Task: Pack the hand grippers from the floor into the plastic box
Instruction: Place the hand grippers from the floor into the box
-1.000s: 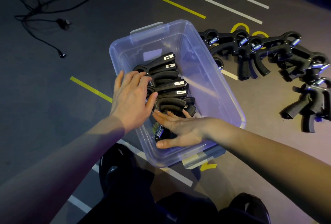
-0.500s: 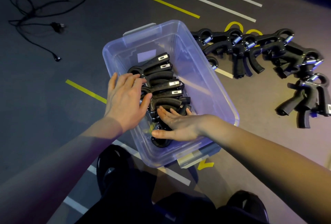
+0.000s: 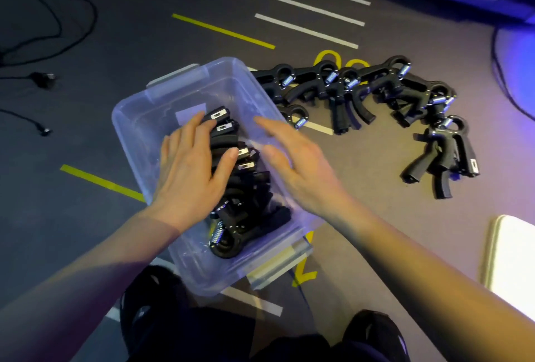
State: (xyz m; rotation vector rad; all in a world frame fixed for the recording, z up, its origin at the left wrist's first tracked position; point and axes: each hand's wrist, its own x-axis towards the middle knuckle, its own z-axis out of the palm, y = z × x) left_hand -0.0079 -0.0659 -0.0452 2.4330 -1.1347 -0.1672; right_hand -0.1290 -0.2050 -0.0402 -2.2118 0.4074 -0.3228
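Left hand (image 3: pixel 191 176) rests flat on hand grippers (image 3: pixel 246 188) inside plastic box (image 3: pixel 136 118); right hand (image 3: pixel 295 165) hovers open

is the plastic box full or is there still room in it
Part full. The plastic box holds a row of hand grippers along its middle, and bare clear bottom shows at its far end.

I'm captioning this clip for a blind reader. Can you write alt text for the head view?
Left hand rests flat on hand grippers stacked in a clear box; right hand hovers open above its right side. More loose grippers lie on the floor beyond.
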